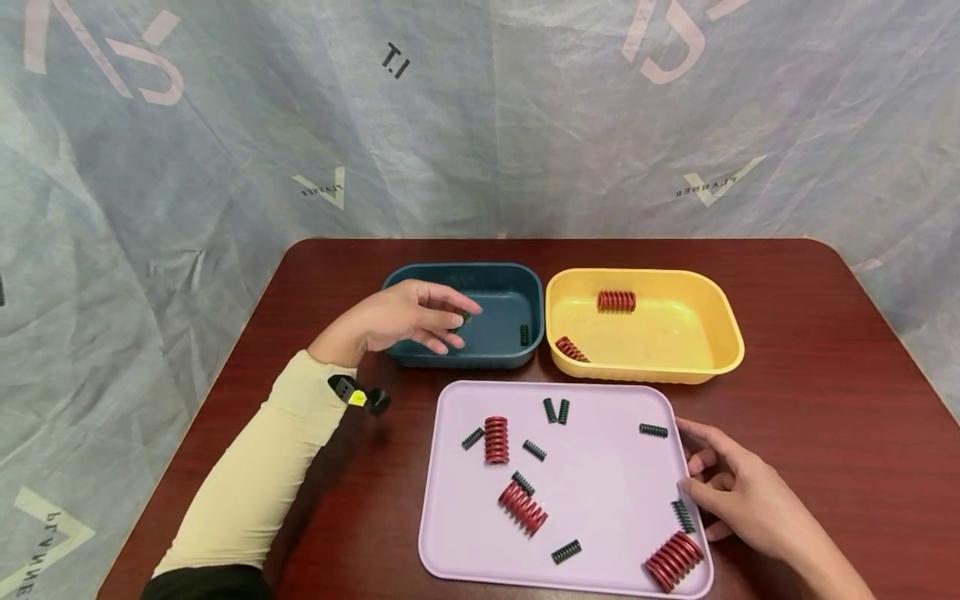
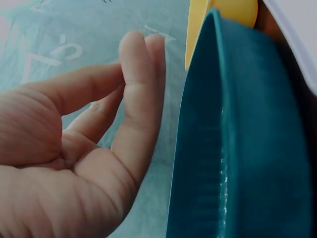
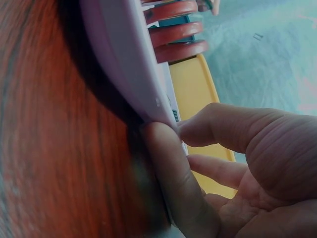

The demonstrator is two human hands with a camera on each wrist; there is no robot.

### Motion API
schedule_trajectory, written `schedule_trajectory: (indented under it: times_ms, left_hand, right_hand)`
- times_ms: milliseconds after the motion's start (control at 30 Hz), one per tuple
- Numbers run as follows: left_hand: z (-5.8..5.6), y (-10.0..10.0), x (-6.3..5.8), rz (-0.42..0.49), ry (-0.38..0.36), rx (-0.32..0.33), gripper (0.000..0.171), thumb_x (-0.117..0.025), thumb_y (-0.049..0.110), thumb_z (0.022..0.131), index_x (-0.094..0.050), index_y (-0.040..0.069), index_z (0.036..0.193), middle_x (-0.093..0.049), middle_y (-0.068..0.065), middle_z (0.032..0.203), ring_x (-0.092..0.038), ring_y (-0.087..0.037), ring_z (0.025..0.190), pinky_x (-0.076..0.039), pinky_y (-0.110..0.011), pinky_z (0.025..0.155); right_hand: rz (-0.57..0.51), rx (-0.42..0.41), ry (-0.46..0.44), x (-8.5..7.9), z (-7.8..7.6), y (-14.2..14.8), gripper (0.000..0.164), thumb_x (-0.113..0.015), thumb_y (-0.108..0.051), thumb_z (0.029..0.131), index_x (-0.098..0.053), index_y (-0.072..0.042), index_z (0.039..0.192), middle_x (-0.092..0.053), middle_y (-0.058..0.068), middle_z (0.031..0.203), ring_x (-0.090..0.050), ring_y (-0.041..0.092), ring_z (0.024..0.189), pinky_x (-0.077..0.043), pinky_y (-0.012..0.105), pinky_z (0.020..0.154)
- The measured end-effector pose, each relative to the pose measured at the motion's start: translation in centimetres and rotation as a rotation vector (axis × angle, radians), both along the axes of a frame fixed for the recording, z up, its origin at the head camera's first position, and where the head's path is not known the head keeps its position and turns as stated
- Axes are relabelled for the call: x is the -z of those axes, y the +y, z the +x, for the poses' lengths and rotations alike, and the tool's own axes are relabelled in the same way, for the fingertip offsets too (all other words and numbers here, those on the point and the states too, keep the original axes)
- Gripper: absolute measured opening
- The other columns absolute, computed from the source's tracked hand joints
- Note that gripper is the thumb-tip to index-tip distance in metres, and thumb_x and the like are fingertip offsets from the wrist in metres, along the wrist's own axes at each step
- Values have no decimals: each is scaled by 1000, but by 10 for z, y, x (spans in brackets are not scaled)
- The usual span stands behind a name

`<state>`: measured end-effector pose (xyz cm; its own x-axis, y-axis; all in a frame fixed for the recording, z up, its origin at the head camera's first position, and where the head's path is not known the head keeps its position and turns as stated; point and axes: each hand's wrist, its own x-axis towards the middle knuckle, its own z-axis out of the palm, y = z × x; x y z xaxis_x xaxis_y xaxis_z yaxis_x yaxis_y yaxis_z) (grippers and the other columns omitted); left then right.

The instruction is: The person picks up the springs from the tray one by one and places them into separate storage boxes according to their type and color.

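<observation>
My left hand [image 1: 408, 317] is over the dark blue bin [image 1: 465, 362], thumb and fingers pinching a small dark green spring [image 1: 465, 317]. In the left wrist view the fingertips meet and hide that spring. My right hand [image 1: 742, 492] holds the right rim of the lilac tray [image 1: 600, 500], thumb at the edge. On the tray lie several small green springs [image 1: 566, 551] and three large red springs, one left [image 1: 496, 440], one lower middle [image 1: 522, 508], one by the right corner [image 1: 674, 562]. Another green spring [image 1: 524, 335] lies in the blue bin.
A yellow bin [image 1: 720, 333] stands right of the blue one, with a red spring at its back [image 1: 617, 301] and another red spring at its front left [image 1: 572, 348]. Both bins sit behind the tray on a dark red wooden table [image 1: 810, 333]. A grey sheet [image 1: 525, 125] hangs behind.
</observation>
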<state>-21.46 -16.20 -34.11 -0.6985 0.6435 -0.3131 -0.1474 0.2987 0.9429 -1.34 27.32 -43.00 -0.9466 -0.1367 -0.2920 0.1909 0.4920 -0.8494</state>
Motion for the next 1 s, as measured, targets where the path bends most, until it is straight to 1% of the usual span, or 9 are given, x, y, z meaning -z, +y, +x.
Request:
schedule_trajectory:
  times_ms: [133, 200, 333, 500, 633, 700, 833, 1000]
  left_hand:
    - [-14, 5, -5, -17, -34, -11, 42, -62, 4, 103, -56, -2, 144, -55, -27, 140, -73, -28, 102, -62, -41, 86]
    - [-20, 7, -7, -30, -57, -18, 44, -62, 3, 103, -54, -3, 146, -52, -29, 144, -73, -27, 103, -62, -41, 88]
    - [-35, 11, -9, -62, -98, -40, 43, -62, 3, 103, -56, -1, 146, -50, -25, 149, -72, -28, 105, -61, -41, 89]
    - [-51, 16, -10, -110, -119, -58, 41, -61, 1, 103, -59, 2, 144, -51, -20, 151, -72, -29, 107, -60, -44, 92]
    - [-63, 20, -5, -145, -134, -47, 40, -60, 0, 103, -59, 3, 143, -51, -17, 151, -71, -31, 110, -59, -45, 93]
    - [-68, 22, -2, -166, -141, -34, 40, -58, -1, 104, -58, 2, 144, -50, -17, 152, -70, -32, 112, -58, -45, 94]
    - [-74, 26, 3, -230, -159, -14, 40, -55, -2, 105, -57, 0, 145, -49, -18, 151, -68, -34, 115, -58, -46, 95]
    - [-80, 29, 8, -285, -219, -15, 40, -51, -2, 107, -55, 0, 146, -47, -18, 153, -64, -38, 121, -59, -44, 93]
  right_hand:
    - [5, -5, -10, 0, 1, 1, 71, -72, -3, 94, -39, -14, 156, -52, 16, 104, -62, 17, 70, -60, 40, 48]
    - [5, -9, -10, 1, 1, 1, 71, -72, -3, 94, -39, -14, 157, -52, 16, 103, -62, 17, 70, -60, 40, 48]
    - [1, -11, 2, 0, 0, 1, 70, -72, -2, 95, -40, -14, 156, -52, 16, 103, -62, 16, 69, -60, 40, 47]
    - [2, -9, 24, 0, 0, 1, 69, -72, -1, 94, -41, -14, 155, -52, 15, 102, -62, 16, 69, -59, 39, 47]
    - [5, -9, 29, 1, 0, 1, 69, -71, 0, 94, -41, -14, 155, -51, 15, 102, -62, 15, 68, -59, 39, 46]
    - [3, -9, 32, 1, 0, 1, 69, -71, 0, 94, -41, -14, 155, -51, 15, 102, -62, 15, 68, -59, 39, 46]
    - [-1, -9, 31, 1, 0, 1, 69, -71, 1, 94, -41, -13, 155, -51, 15, 102, -62, 16, 68, -59, 39, 46]
    - [-1, -8, 16, 0, -1, 1, 69, -71, 0, 94, -41, -13, 155, -51, 15, 102, -62, 16, 69, -59, 40, 47]
